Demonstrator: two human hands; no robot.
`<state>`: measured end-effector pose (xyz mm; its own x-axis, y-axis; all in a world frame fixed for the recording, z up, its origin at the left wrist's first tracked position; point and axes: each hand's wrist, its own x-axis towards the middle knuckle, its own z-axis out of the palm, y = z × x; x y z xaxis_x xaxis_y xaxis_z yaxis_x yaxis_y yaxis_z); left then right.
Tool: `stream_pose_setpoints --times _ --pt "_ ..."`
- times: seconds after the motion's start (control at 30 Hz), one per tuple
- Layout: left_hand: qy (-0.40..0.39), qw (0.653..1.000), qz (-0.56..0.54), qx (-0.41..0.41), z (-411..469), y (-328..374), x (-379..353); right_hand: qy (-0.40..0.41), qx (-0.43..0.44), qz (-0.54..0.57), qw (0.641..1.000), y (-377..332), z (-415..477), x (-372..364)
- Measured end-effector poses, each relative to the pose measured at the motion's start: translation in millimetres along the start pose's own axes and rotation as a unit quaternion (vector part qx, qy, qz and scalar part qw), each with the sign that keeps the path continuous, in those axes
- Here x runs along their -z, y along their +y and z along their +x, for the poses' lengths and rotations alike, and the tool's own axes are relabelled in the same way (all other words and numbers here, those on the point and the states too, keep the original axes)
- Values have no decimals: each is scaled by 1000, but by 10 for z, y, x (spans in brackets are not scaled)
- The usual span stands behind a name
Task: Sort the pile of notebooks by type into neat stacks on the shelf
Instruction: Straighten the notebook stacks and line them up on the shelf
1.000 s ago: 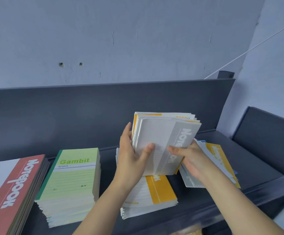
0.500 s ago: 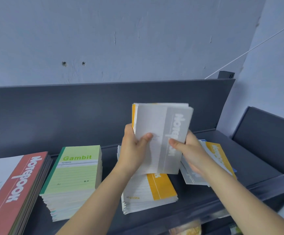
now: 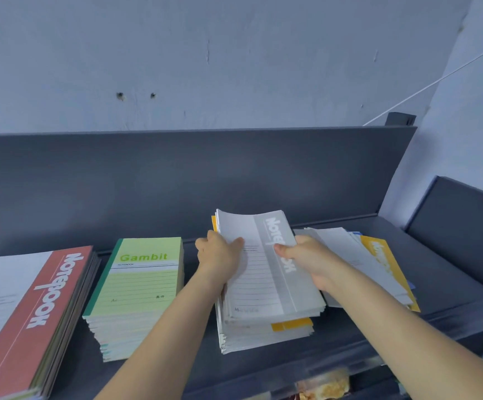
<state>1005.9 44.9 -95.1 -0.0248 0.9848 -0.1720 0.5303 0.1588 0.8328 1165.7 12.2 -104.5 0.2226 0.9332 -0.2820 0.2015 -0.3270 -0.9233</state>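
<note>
Grey shelf stood under a pale wall. Left hand and right hand pinched a grey notebook bundle lying on the yellow-banded stack mid-shelf, thumbs on top, fingers hidden beneath. Right hand covered part of the loose pile; red stack was cut off at left, beside the green stack.
</note>
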Motion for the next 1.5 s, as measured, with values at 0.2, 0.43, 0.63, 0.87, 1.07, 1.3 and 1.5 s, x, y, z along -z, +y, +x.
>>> stream_pose_setpoints --times 0.2,0.43,0.63,0.87,1.07,1.3,1.5 --pt "10 981 192 -30 -65 -240 -138 22 -21 -133 991 128 62 -80" --pt "-38 993 111 -26 -36 -332 -214 49 -22 -163 985 204 57 -99" --pt "-28 997 65 -33 -10 -357 -178 63 -33 -140 988 249 68 -109" --pt "-35 999 -32 8 40 -444 -192 59 -45 -113 991 211 109 -140" --pt "-54 996 -65 7 24 -482 -176 41 -40 -93 994 226 76 -122" --pt "9 953 221 -208 -386 -75 -76 62 60 -140 986 178 -22 173" --pt "-150 927 176 -294 -590 446 -403 208 23 -238 949 384 -226 988"
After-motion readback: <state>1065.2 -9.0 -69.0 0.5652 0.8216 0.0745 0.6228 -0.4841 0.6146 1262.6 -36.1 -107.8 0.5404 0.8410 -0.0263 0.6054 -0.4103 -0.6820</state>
